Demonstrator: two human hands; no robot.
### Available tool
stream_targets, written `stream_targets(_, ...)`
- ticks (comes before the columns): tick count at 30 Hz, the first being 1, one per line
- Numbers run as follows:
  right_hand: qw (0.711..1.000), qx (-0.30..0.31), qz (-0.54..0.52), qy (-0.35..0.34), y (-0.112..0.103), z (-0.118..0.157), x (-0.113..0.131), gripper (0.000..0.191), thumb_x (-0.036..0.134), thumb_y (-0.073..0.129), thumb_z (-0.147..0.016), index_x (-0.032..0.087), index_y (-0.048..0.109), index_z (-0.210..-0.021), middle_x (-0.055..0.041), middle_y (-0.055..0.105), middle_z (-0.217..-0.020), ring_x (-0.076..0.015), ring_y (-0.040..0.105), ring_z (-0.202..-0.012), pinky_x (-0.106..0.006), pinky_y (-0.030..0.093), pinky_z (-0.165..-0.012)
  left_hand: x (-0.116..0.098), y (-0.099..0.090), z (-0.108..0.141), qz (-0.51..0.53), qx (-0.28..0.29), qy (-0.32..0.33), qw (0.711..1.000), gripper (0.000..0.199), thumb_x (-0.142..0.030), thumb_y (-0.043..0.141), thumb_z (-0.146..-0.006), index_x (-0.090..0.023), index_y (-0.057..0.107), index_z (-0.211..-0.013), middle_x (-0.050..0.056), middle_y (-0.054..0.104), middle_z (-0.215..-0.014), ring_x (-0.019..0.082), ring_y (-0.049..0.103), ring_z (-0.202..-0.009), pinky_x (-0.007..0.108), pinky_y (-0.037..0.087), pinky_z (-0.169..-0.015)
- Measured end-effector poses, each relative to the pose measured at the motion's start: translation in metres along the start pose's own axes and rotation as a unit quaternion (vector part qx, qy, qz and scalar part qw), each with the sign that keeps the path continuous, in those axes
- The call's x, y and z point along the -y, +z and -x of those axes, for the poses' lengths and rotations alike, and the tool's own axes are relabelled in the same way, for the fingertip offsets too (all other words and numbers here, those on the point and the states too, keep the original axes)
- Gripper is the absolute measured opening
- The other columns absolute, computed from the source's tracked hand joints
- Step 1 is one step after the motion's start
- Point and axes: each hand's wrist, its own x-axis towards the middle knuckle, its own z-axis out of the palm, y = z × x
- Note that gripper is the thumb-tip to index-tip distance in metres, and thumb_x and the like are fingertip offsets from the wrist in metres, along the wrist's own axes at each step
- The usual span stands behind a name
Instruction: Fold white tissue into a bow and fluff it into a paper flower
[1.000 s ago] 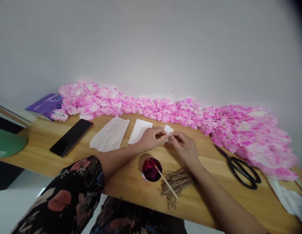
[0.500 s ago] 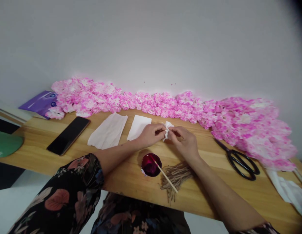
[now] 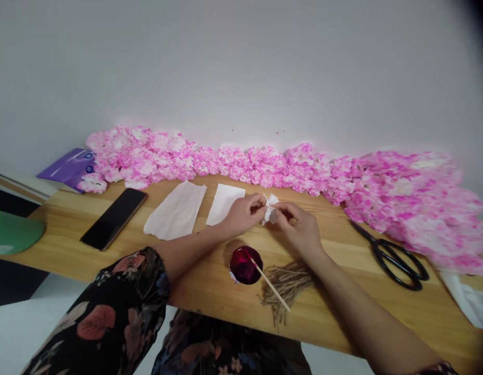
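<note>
A small crumpled white paper flower (image 3: 270, 207) is pinched between my two hands above the wooden table (image 3: 179, 276). My left hand (image 3: 247, 212) grips its left side with thumb and forefinger. From the right, my right hand (image 3: 300, 226) pinches its other edge. A bowl of dark red liquid (image 3: 245, 265) stands below my hands, with a thin stick (image 3: 270, 286) leaning out of it. Brown twigs (image 3: 290, 284) lie beside the bowl, partly under the stick. Two white paper pieces, a larger one (image 3: 175, 211) and a smaller one (image 3: 225, 203), lie left of the flower.
A long row of pink and white flowers (image 3: 265, 166) lines the wall. Black scissors (image 3: 395, 260) and a white cloth (image 3: 470, 299) lie right. At the left are a phone (image 3: 114, 219), a purple packet (image 3: 67, 169) and a green object (image 3: 15, 232).
The view has shifted slightly, so most things appear a little farther right. Between my fingers, the white paper looks more spread out. Both hands keep their pinch.
</note>
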Motion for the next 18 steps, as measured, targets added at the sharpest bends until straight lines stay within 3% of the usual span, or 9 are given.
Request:
stream_targets(7, 0.987, -0.006, 0.106, -0.121, -0.0046, -0.0020, -0.0002, 0.020, 0.035, 0.055, -0.087, 0.020, 0.068, -0.091, -0.0073, 0.068, -0.085, -0.0213, 0.061, -0.077, -0.033, 0.046, -0.070, -0.0013, -0.0014, 0.0014, -0.006, 0.022, 0.028, 0.999, 0.006, -0.019, 0.051, -0.080, -0.016, 0.055, -0.076, -0.002, 0.059, -0.069, 0.009, 0.052, -0.064, 0.020, 0.038, -0.061)
stream_targets(9, 0.989, -0.008, 0.100, -0.106, -0.0047, -0.0023, -0.0014, 0.020, 0.034, 0.054, -0.087, 0.020, 0.069, -0.088, -0.0066, 0.069, -0.082, -0.0205, 0.061, -0.074, -0.032, 0.045, -0.068, -0.0028, -0.0017, 0.0016, -0.008, 0.027, 0.028, 0.999, 0.008, -0.019, 0.051, -0.080, -0.016, 0.056, -0.075, -0.002, 0.059, -0.069, 0.009, 0.050, -0.063, 0.020, 0.037, -0.060)
stream_targets(14, 0.999, -0.003, -0.006, 0.032, -0.0031, -0.0024, -0.0044, 0.020, 0.035, 0.055, -0.085, 0.020, 0.068, -0.083, -0.0016, 0.068, -0.072, -0.0161, 0.059, -0.060, -0.027, 0.043, -0.057, -0.0003, -0.0003, 0.0000, 0.030, 0.021, 0.011, 0.999, 0.011, -0.024, 0.052, -0.082, -0.015, 0.055, -0.075, -0.001, 0.058, -0.072, 0.009, 0.050, -0.066, 0.021, 0.038, -0.063)
stream_targets(18, 1.000, -0.004, -0.005, 0.020, -0.0012, -0.0015, -0.0031, 0.020, 0.035, 0.056, -0.084, 0.019, 0.068, -0.082, -0.0015, 0.068, -0.072, -0.0156, 0.059, -0.061, -0.026, 0.043, -0.058, -0.0008, -0.0004, -0.0004, 0.026, 0.023, 0.000, 0.999, 0.018, -0.032, 0.056, -0.082, -0.016, 0.053, -0.075, -0.003, 0.052, -0.067, 0.008, 0.046, -0.061, 0.020, 0.035, -0.058)
